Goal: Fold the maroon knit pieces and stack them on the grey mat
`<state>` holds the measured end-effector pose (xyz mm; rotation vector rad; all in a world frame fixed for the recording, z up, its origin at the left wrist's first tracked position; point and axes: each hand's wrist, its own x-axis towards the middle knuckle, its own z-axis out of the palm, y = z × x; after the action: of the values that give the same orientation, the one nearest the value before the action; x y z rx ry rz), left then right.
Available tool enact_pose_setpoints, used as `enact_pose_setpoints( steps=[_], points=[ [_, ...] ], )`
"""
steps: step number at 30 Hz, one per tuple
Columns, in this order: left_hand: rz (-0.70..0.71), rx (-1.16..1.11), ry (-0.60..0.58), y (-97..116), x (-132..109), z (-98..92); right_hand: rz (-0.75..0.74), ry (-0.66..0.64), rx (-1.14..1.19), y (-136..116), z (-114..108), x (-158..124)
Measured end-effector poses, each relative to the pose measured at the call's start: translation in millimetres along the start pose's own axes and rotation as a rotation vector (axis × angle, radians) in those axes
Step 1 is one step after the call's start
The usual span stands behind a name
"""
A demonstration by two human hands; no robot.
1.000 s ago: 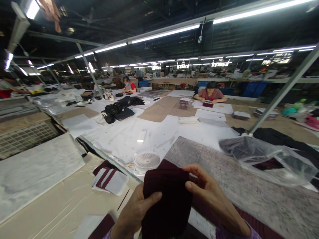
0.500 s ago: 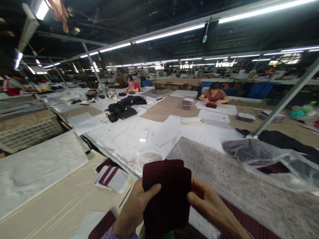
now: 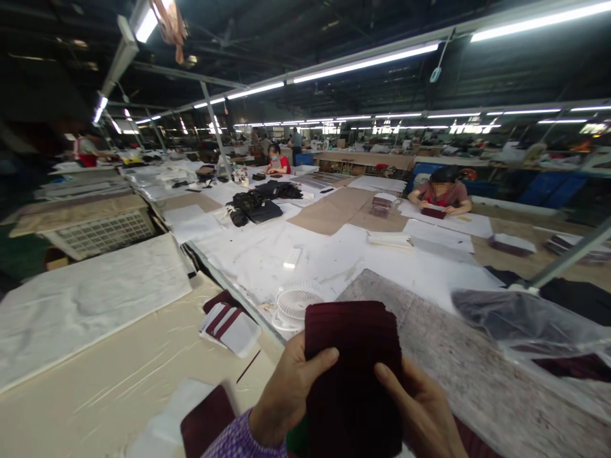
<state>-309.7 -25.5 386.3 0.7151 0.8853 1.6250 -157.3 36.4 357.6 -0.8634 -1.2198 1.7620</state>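
A stack of dark maroon cut pieces (image 3: pixel 353 381), fabric or leather, is held upright in front of me, with layered edges showing along its top. My left hand (image 3: pixel 292 380) grips its left side, thumb across the near face. On the right side, my right hand (image 3: pixel 420 397) is closed on the same stack, its thumb on the face and its other fingers behind. To the left on the cream surface lie white pieces with maroon strips (image 3: pixel 230 326). Closer to me, a maroon piece (image 3: pixel 207 420) rests beside a translucent white sheet (image 3: pixel 165 423).
A small white fan (image 3: pixel 298 305) stands just beyond the stack. Right of it lies a mottled grey board (image 3: pixel 443 343), with clear plastic (image 3: pixel 534 324) and a slanted metal post (image 3: pixel 573 254). Across the table, a co-worker (image 3: pixel 442 191) handles maroon pieces. Dark cloth (image 3: pixel 258 207) is heaped farther back.
The view has turned left, so the surroundings sit farther right. My right thumb has moved inward onto the face of the stack; both hands still hold it.
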Motion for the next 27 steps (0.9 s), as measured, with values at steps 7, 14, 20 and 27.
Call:
enact_pose_setpoints(
  steps=[7,14,20,27],
  points=[
    [0.072,-0.103,0.039,19.3,6.8,-1.0,-0.045,0.001,-0.121,-1.4,-5.0,0.9],
    [-0.026,-0.051,-0.024,30.2,10.3,-8.0,-0.088,-0.055,-0.236,0.0,-6.4,0.3],
    [-0.040,-0.064,-0.053,28.2,13.1,-11.4,-0.099,-0.084,-0.298,-7.0,-6.5,0.8],
    [-0.104,-0.116,-0.058,29.2,13.5,-15.5,-0.075,-0.143,-0.338,-13.7,-7.1,3.0]
  ],
)
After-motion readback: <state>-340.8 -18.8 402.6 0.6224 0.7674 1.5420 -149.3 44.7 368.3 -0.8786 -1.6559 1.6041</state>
